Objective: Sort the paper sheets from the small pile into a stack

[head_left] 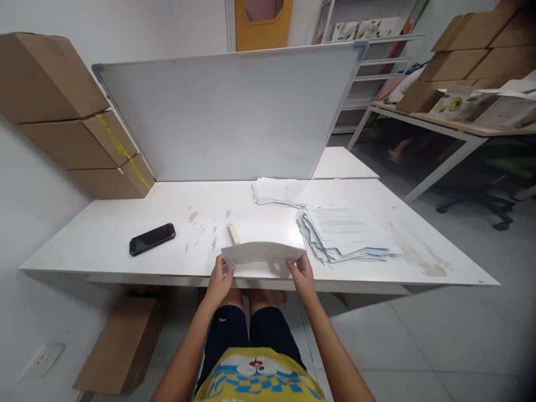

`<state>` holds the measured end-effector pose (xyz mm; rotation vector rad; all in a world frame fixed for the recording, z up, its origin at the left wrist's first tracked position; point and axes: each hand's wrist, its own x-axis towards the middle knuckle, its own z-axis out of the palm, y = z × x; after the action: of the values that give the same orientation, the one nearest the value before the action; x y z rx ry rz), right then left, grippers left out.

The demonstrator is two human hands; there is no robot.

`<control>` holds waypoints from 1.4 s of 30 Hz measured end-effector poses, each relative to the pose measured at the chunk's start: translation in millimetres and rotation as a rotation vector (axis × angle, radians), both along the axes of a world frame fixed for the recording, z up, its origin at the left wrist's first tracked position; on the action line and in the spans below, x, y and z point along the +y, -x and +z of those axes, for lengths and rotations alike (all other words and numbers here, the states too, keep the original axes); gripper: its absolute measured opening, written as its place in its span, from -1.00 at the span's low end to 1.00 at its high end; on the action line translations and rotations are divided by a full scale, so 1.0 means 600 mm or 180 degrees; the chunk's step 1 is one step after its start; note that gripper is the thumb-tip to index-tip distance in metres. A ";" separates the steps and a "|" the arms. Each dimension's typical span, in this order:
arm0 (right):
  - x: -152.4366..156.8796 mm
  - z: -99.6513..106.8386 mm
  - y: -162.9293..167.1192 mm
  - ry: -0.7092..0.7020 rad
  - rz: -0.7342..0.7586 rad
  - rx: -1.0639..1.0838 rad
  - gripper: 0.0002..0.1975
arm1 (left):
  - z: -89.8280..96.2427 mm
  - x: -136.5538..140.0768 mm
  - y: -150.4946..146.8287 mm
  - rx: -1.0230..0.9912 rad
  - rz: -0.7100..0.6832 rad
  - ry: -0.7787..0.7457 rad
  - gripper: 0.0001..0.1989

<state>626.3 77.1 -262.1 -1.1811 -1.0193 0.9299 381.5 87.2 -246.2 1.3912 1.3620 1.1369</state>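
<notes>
Between my two hands a sheet of paper (263,254) is held up near the table's front edge, its top edge bowed. My left hand (220,277) pinches its left end, thumb in front. The right end is pinched by my right hand (302,273) in the same way. Faint marks show on the paper, too small to read. Just behind it lies a small cream-coloured block (233,234), partly hidden by the sheet. To the right sits an untidy stack of printed papers (343,229), and a smaller pile of papers (281,191) lies farther back.
A black phone (152,239) lies at left on the white table (167,271). A whiteboard (234,111) stands across the back. Cardboard boxes (54,78) are stacked at left, and another cardboard box (121,340) is on the floor. Another table (444,125) with boxes stands at right.
</notes>
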 end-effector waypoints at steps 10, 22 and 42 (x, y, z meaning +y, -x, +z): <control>-0.020 0.001 -0.031 0.0417 0.0545 -0.0336 -0.54 | 0.042 -0.008 0.028 -0.1417 0.0013 0.0491 -0.58; 0.054 -0.013 -0.053 0.1126 -0.0044 -0.1114 -0.34 | -0.006 0.114 0.012 0.1154 -0.0605 -0.0895 -0.49; 0.037 -0.014 -0.034 0.0580 -0.0266 -0.1326 -0.41 | 0.023 0.088 0.012 0.1727 -0.1230 -0.0946 -0.51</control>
<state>646.7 99.0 -270.7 -1.6023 -1.2209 0.7363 374.1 139.8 -232.2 2.1847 1.2240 0.7467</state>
